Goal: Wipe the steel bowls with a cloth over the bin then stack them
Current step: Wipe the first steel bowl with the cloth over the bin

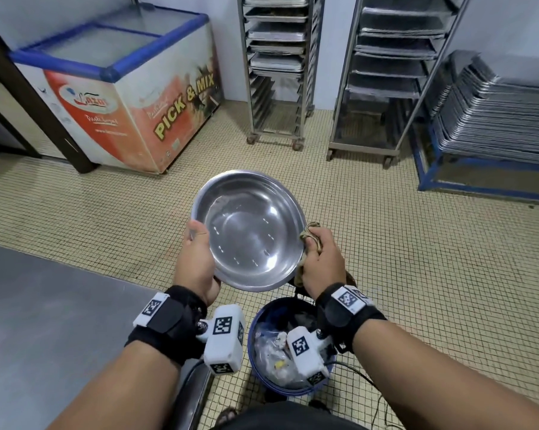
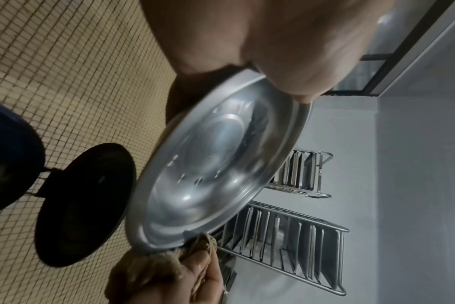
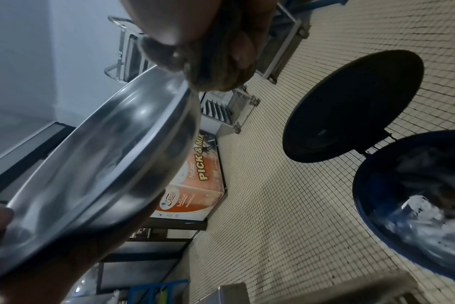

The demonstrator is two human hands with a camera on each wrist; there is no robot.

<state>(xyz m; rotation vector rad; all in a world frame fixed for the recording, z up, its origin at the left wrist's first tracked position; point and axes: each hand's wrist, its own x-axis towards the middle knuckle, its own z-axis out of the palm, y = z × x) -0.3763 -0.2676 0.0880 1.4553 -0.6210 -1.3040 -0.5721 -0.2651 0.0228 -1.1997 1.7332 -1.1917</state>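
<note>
A shiny steel bowl (image 1: 249,231) is held tilted toward me above the floor, just beyond the blue bin (image 1: 262,324). My left hand (image 1: 196,252) grips its left rim, thumb inside the edge. My right hand (image 1: 322,259) holds a bunched beige cloth (image 1: 308,231) against the bowl's right rim. In the left wrist view the bowl (image 2: 216,164) shows its inside, with the cloth (image 2: 153,267) at its lower edge. The right wrist view shows the bowl (image 3: 104,160) from the side, the cloth (image 3: 210,80) on its rim, and the bin (image 3: 413,203) with waste inside.
The bin's black lid (image 3: 351,107) stands open behind it. A steel counter (image 1: 51,321) lies at my left. A chest freezer (image 1: 122,88) stands back left, two tray racks (image 1: 277,66) at the back, stacked trays (image 1: 497,110) at right. The floor is tiled.
</note>
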